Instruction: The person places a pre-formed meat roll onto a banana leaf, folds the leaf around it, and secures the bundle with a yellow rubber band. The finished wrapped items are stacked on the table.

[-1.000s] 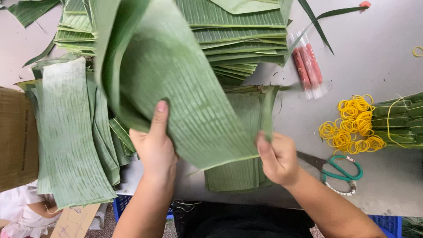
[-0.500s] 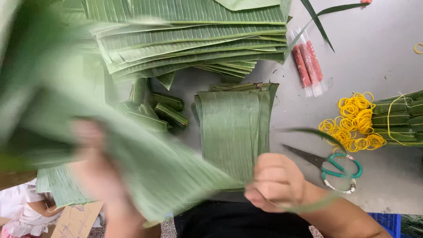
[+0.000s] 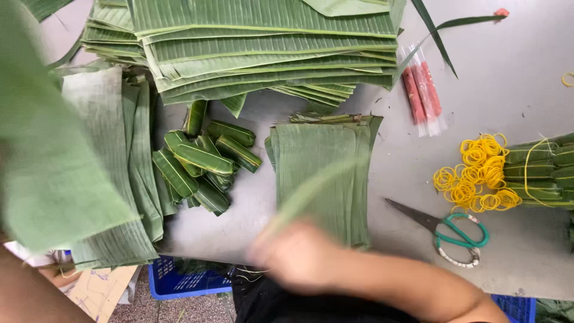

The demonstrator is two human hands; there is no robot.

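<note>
While the right hand [image 3: 299, 254], blurred, pinches a thin leaf strip [image 3: 317, 185], its grip closed, the left hand is hidden behind a large banana leaf [image 3: 48, 161] at the frame's left, its grip untellable. The leaf could split along its ribs if jerked; scissors [image 3: 445, 233] lie right of the hand.

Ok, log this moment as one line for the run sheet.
right hand: blurred, pulling thin leaf strip | left hand: out of view, forearm only | big leaf piece: raised left | cut leaf stack: on table
</note>
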